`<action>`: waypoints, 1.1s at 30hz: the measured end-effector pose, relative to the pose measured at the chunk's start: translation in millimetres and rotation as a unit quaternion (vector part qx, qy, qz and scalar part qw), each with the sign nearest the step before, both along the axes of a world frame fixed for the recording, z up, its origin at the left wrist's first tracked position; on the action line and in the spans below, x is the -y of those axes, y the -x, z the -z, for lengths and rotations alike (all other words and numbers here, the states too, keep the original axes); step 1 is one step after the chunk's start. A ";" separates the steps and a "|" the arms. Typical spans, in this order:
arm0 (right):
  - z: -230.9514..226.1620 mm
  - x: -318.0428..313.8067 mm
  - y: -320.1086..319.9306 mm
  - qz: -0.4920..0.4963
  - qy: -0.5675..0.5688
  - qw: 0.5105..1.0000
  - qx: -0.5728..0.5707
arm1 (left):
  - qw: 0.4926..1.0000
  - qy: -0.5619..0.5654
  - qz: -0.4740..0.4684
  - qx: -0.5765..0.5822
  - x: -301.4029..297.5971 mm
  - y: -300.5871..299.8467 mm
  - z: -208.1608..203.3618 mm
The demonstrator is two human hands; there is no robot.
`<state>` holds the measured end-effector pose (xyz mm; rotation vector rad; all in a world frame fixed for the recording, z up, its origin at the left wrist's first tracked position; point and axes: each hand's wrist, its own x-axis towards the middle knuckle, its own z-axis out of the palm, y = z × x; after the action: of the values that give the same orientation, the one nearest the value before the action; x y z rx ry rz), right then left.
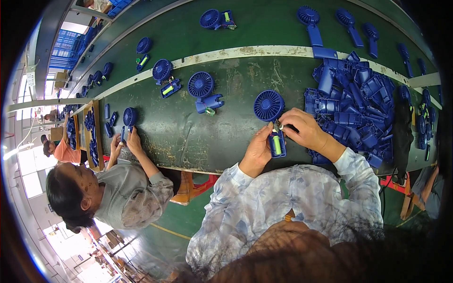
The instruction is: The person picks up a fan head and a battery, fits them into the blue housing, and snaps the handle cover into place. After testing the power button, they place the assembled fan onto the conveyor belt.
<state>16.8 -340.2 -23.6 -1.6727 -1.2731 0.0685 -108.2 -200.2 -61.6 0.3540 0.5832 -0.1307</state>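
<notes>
A blue handheld fan (pixel 269 104) with its handle casing laid open is in front of me at the bench edge. My left hand (pixel 257 154) is closed around the side of the handle, below the round fan head. In the handle lies a light green battery (pixel 277 145). My right hand (pixel 307 129) comes in from the right, its fingertips pinched at the small circuit board (pixel 277 126) between battery and fan head. Exactly what those fingertips grip is partly hidden. Left of it, another opened fan (pixel 201 85) rests on the bench with its board (pixel 210 112) hanging out.
A large heap of blue casing parts (pixel 351 101) is close to my right hand. A pale rail (pixel 250 51) separates the dark bench (pixel 226 137) from the green belt (pixel 269 23), which carries more fans (pixel 309 16). At the left a co-worker (pixel 125 193) handles another fan (pixel 129 116).
</notes>
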 end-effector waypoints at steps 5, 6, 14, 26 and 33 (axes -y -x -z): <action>-13.3 -6.9 0.2 -0.027 0.032 0.992 0.115 | 0.999 -0.023 -0.038 -0.020 9.3 -0.7 7.9; -13.5 -6.3 -0.4 -0.027 0.032 0.992 0.115 | 0.999 -0.023 -0.038 -0.019 10.3 -0.2 8.8; -26.4 -0.1 -6.0 0.037 0.027 0.970 0.237 | 0.998 -0.047 -0.041 -0.027 16.5 -6.6 -6.4; -12.4 12.7 1.5 -0.078 0.107 0.975 0.178 | 0.997 -0.023 0.002 -0.075 9.8 -14.0 4.0; -15.2 9.6 -20.4 -0.103 0.240 0.950 -0.171 | 0.995 -0.061 0.022 -0.075 11.0 -13.7 15.6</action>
<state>37.2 -349.8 -8.5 -1.8172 -1.2156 0.8181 -94.5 -211.1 -77.3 0.4790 0.7351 -0.1645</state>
